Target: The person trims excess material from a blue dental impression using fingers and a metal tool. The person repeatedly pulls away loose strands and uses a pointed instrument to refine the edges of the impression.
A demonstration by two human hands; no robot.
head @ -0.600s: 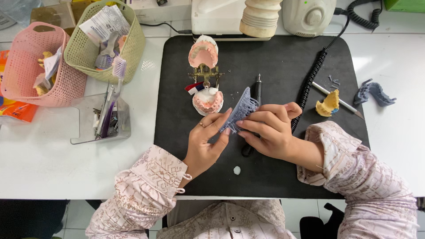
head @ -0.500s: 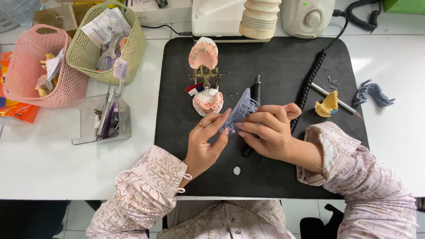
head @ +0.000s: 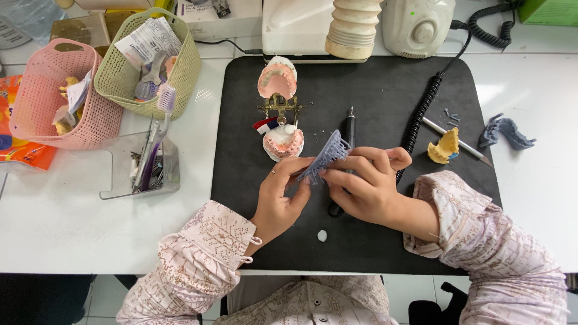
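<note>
A small blue-grey ridged plastic piece (head: 326, 155), shaped like a comb of thin struts, is held over the black mat (head: 373, 96). My left hand (head: 280, 195) grips its lower left end with fingertips. My right hand (head: 364, 183) pinches its right side from above. Just beyond the hands stands a brass hinged stand with a pink and white denture model (head: 280, 114), upper half tipped open. A black handpiece (head: 350, 123) lies on the mat behind my right hand, partly hidden by it.
A coiled black cord (head: 421, 114) runs to a white machine (head: 418, 24) at the back. A yellow wax lump (head: 444, 148), a thin tool (head: 457, 141) and another blue-grey piece (head: 507, 131) lie right. Pink basket (head: 42, 99), green basket (head: 150, 60) and clear tool holder (head: 141, 165) stand left.
</note>
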